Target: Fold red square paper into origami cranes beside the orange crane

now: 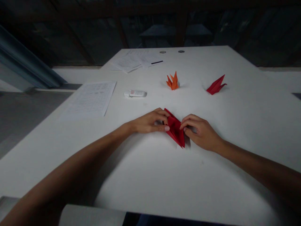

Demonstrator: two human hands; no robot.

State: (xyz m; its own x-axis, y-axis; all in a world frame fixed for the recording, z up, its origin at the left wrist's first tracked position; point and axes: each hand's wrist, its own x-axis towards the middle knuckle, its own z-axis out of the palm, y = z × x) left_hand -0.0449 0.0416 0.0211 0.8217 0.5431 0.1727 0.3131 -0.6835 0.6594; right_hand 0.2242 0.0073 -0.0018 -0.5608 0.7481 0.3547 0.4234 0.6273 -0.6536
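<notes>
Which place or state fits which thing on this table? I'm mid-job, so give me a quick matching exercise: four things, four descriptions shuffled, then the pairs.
Things
1. Orange figure
2. Small white item
3. Thin black stick
4. Near red paper

Descriptions
A. By the edge of the far papers
B. Between the left hand and the right hand
C. Lying flat, with print on its side
D. Standing left of the far red figure, its points upward

Pairs: 1-D, 2-C, 3-A, 4-B
</notes>
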